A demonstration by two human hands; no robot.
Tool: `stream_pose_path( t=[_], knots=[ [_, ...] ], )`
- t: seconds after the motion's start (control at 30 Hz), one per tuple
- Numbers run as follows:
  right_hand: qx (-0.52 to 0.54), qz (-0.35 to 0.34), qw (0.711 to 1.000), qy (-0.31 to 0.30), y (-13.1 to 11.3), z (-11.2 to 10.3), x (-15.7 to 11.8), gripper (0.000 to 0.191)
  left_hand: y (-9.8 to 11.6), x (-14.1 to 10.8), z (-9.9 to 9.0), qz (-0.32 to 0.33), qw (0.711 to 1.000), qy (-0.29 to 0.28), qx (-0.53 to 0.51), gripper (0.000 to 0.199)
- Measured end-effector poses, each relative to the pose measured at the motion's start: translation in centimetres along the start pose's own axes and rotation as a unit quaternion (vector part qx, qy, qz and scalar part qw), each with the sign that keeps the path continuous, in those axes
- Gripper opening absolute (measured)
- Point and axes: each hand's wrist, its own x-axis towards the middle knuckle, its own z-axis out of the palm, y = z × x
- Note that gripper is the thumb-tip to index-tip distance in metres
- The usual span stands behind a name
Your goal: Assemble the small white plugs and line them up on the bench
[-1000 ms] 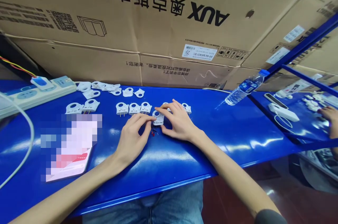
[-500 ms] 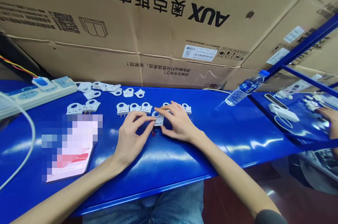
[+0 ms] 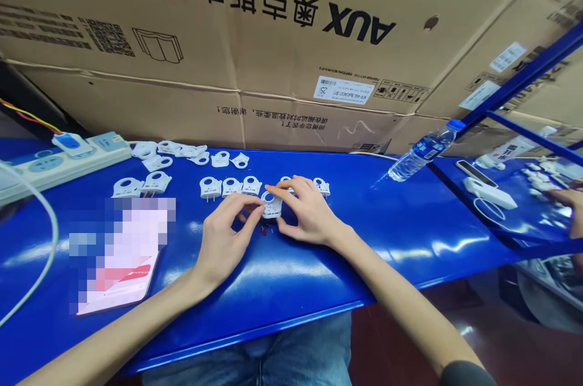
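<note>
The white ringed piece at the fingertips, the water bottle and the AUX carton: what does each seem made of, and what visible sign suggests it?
White ringed piece: probably hard plastic with a satin finish; its smooth, rounded ring looks moulded.
Water bottle: likely thin clear plastic, glossy; it is see-through with bright highlights.
AUX carton: cardboard, dull brown; it shows fold creases and printing.

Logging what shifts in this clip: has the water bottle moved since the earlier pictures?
No, the water bottle keeps the same place relative to the diagonal blue rail beside it.
</note>
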Motion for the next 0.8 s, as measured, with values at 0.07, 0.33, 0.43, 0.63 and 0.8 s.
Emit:
stream_pose_path(
  t=[0.07, 0.33, 0.43, 0.63, 0.8],
  knots=[
    [0.010, -0.002, 1.000, 0.010, -0.26, -0.26, 0.09, 0.057, -0.04, 0.06, -0.03, 0.004, 1.000, 0.006, -0.003, 0.015],
    [0.040, -0.012, 0.999, -0.006, -0.52, -0.42, 0.28, 0.058, -0.02, -0.01, 0.03, -0.002, 1.000, 0.010, 0.010, 0.017],
    [0.041, -0.012, 0.999, -0.012, -0.52, -0.36, 0.24, 0.058, 0.06, -0.04, -0.01, -0.013, 1.000, 0.003, 0.013, 0.017],
    [0.033, -0.013, 0.999, -0.011, -0.50, -0.49, 0.26, 0.056, 0.31, -0.16, -0.16, -0.008, 1.000, 0.007, 0.015, 0.013],
    [0.027, -0.006, 0.999, -0.022, -0.41, -0.66, 0.31, 0.056, 0.40, -0.30, -0.22, -0.003, 1.000, 0.003, 0.017, 0.011]
  ],
)
